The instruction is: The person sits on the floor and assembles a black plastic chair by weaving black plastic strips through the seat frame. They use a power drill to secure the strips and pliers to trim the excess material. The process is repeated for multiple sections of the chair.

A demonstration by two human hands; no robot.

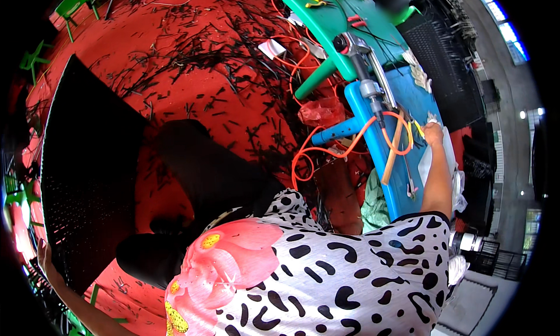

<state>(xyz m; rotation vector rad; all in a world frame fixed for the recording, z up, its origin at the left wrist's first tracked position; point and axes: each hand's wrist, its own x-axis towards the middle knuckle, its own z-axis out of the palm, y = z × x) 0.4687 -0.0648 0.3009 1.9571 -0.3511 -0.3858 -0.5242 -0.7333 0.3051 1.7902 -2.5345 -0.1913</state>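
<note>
Your left hand point(42, 255) grips the near edge of a flat, fine-textured black mesh panel point(87, 178) at far left. Your right hand point(433, 133) rests far right on the smooth blue plastic table point(402, 187); its grip is unclear. A coiled orange hose point(326, 152) lies between.

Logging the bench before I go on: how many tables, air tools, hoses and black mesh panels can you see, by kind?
Blue table: 1
Green table: 1
Air tool: 1
Orange hose: 1
Black mesh panel: 1
Total: 5
The right hand rests on the blue table; the left hand grips the panel's edge.
</note>
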